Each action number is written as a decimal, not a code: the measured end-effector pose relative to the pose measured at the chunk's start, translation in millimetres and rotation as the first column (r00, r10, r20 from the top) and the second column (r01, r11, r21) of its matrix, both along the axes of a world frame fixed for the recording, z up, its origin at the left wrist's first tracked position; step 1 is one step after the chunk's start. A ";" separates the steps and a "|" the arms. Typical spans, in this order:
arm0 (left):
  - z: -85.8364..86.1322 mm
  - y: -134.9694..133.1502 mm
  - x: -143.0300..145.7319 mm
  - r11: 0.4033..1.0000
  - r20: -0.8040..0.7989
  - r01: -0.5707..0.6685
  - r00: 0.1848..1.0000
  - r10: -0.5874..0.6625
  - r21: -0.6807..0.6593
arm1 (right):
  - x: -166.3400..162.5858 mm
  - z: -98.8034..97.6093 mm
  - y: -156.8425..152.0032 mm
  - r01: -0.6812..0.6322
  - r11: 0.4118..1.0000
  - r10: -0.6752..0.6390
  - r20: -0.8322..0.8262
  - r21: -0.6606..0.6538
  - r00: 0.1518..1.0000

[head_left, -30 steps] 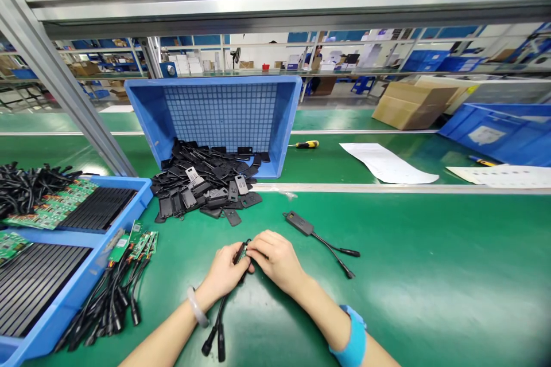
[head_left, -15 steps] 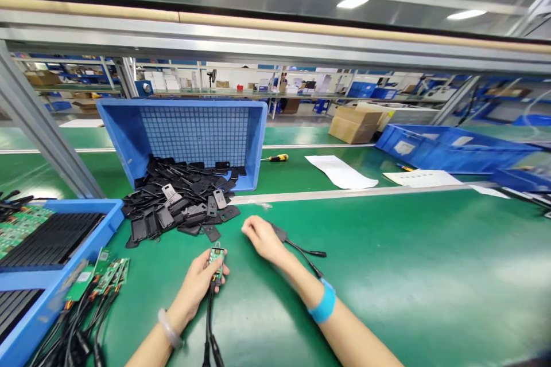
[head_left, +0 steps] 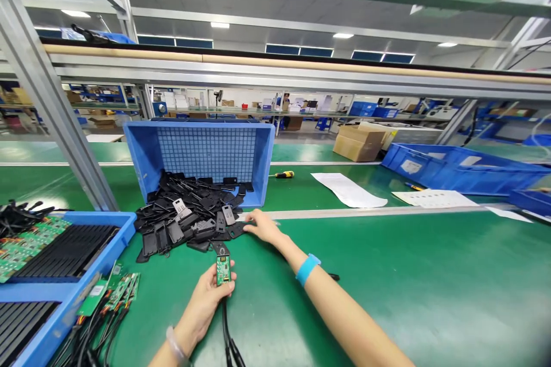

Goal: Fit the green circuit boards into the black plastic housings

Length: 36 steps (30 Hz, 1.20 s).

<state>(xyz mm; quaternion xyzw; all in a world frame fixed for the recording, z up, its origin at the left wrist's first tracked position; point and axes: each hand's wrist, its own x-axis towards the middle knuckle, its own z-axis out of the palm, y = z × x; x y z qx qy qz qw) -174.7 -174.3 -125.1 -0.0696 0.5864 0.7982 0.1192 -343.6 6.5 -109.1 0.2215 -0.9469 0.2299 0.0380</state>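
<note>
My left hand (head_left: 210, 295) grips a small green circuit board (head_left: 223, 269) between thumb and fingers, its face up. Two black cables (head_left: 227, 327) hang from the board's lower end toward me. Above it, my right hand (head_left: 263, 228) reaches the right edge of a heap of black plastic covers (head_left: 185, 212), thumb and fingers apart. Its fingertips are at a flat black cover (head_left: 236, 230); whether they touch it I cannot tell. The heap spills out of a blue crate (head_left: 262, 166) tipped on its side. A black cable end (head_left: 334, 277) shows beyond my right forearm.
At left, a blue divided tray (head_left: 127, 229) holds boards and black strips. Beside it lie wired circuit boards (head_left: 116, 292). Farther back are a yellow-black screwdriver (head_left: 284, 175), a paper sheet (head_left: 348, 189), a cardboard box (head_left: 357, 143) and a blue bin (head_left: 465, 169). A metal post (head_left: 64, 97) rises at left.
My right hand has moved forward to the heap's edge and its curled fingers have spread. My left hand keeps the circuit board. The camera view has tilted up.
</note>
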 end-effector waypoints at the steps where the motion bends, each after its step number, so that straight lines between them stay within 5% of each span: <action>1: 0.0 -0.6 -0.3 1.000 -0.007 -0.001 1.000 0.001 0.002 | 2.1 -2.1 -8.6 -0.063 0.998 0.063 0.014 -0.024 0.998; 8: 4.5 0.6 2.4 1.000 0.033 0.000 0.999 0.000 0.010 | 21.3 -6.2 -26.1 -0.135 0.985 0.139 0.028 -0.107 0.990; 13: 5.4 3.0 2.6 1.000 0.057 0.009 0.998 -0.010 0.017 | 51.3 3.4 -13.0 -0.065 0.932 0.101 0.086 -0.356 0.991; 17: 3.5 3.7 2.4 0.997 0.035 0.077 0.996 -0.077 0.022 | 91.0 4.2 -9.0 0.007 0.743 0.270 0.310 -0.669 0.912; 20: 1.9 4.3 2.8 0.986 -0.035 0.162 0.986 -0.161 0.041 | 114.7 -3.2 -10.5 0.101 0.618 0.358 0.394 -0.779 0.847; 26: -4.1 6.2 2.7 0.970 -0.050 0.236 0.971 -0.233 0.061 | 125.8 -20.8 -14.0 0.129 0.579 0.378 0.405 -0.805 0.832; 32: -3.1 11.7 6.2 0.958 -0.086 0.262 0.958 -0.272 -0.112 | 128.8 -23.4 -14.9 0.156 0.575 0.367 0.424 -0.803 0.828; 36: -2.1 13.6 8.4 0.939 -0.120 0.272 0.946 -0.301 -0.209 | 131.6 -24.2 -15.8 0.167 0.592 0.441 0.490 -0.789 0.752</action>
